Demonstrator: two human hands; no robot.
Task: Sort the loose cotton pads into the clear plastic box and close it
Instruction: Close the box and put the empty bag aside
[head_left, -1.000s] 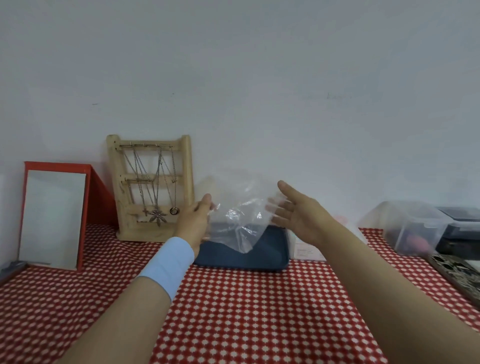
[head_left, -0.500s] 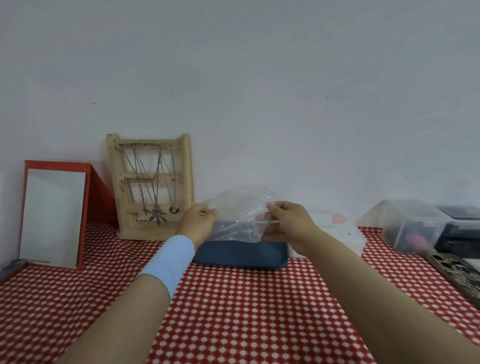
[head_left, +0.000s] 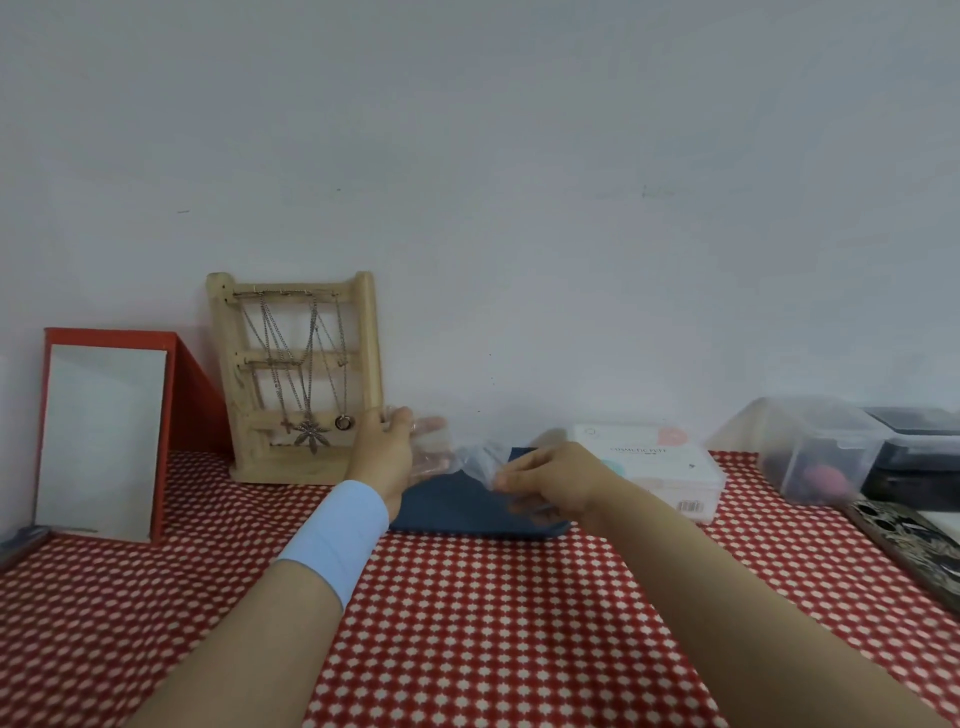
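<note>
Left hand (head_left: 387, 452): grip closed on one edge of a crumpled clear plastic bag (head_left: 441, 457), fingers partly behind the film. Right hand (head_left: 553, 486): fingers curled, grip pinching the bag's other side. The bag hangs low between both hands, just above a dark blue flat case (head_left: 457, 512) on the red-checked worktop (head_left: 493, 623). The clear plastic box (head_left: 660, 470), labelled for cosmetic puffs, stands just beyond the right hand, lid apparently down. No loose cotton pads can be made out; whether the bag contains any cannot be told. Assessment: an early step, handling packaging; no sorting is evident. The next move calls for freeing one hand, opening the box and locating the pads. A wooden jewellery stand (head_left: 296, 374) stands behind the left hand.
</note>
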